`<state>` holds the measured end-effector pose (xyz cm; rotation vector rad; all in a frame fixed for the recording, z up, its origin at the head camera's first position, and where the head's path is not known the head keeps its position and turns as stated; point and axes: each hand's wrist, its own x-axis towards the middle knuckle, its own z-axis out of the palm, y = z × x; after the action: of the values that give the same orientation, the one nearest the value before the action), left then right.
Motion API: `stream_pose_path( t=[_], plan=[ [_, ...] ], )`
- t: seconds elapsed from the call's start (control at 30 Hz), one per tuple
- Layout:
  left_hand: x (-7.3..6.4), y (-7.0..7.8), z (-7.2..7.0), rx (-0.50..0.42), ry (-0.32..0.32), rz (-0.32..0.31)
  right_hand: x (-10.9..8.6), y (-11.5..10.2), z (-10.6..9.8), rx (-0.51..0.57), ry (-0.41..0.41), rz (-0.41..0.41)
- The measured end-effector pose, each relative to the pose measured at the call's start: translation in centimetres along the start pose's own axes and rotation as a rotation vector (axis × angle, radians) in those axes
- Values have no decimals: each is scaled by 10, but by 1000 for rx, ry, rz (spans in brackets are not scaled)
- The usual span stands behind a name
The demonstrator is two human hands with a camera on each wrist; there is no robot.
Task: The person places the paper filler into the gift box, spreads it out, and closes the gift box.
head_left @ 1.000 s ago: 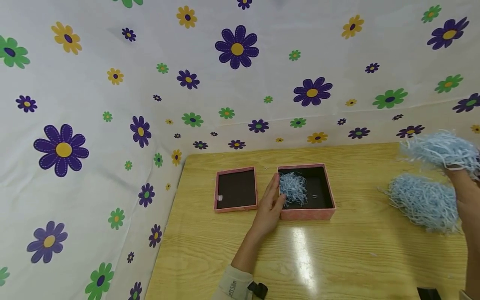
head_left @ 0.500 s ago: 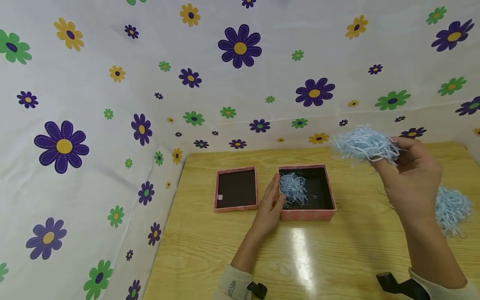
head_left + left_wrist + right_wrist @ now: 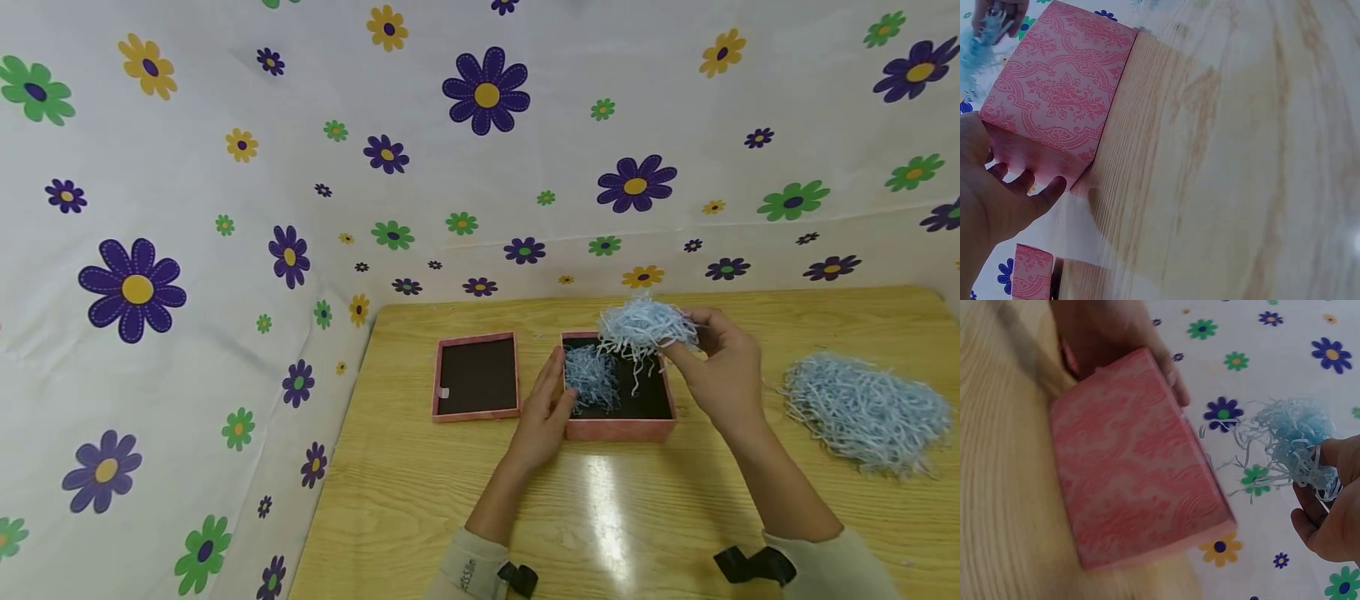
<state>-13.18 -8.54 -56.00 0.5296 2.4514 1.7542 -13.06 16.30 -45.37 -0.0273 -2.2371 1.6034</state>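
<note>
A pink patterned box point(image 3: 621, 430) with a dark inside stands on the table. A clump of pale blue shredded paper point(image 3: 592, 379) lies in its left part. My left hand point(image 3: 542, 417) holds the box at its left wall, fingers along the outside and thumb at the rim; in the left wrist view the fingertips point(image 3: 1054, 187) touch that wall. Over the box's back right part, my right hand point(image 3: 723, 371) pinches a second clump of shredded paper point(image 3: 647, 325) between thumb and fingers. Loose strands hang from this clump; the right wrist view shows the shredded paper point(image 3: 1300, 440) above the rim.
Left of the box lies the pink-edged lid point(image 3: 476, 377), dark inside up. A larger heap of blue shredded paper point(image 3: 866, 412) lies on the wooden table point(image 3: 420, 500) at the right. A flowered white cloth point(image 3: 540, 150) hangs behind and to the left.
My right hand has brought the clump of shredded paper leftward from above the heap to over the box. My left hand has stayed at the box.
</note>
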Motion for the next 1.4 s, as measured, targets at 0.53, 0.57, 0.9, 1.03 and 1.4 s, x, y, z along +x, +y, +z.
stream_pose_path(
  t=[0.53,0.57,0.9,1.03,1.4],
  plan=[
    [0,2,-4,30,0,7,26,11,-8,-523,-392,-288],
    [0,2,-5,33,-1,11,29,9,-8,-549,-429,-300],
    [4,2,-4,26,-35,6,56,-6,18,-820,-726,-454],
    [2,-1,-4,30,-28,16,54,1,36,-974,-793,-579],
    [1,-4,-2,49,-35,22,44,30,54,-1196,-850,-769]
  ],
)
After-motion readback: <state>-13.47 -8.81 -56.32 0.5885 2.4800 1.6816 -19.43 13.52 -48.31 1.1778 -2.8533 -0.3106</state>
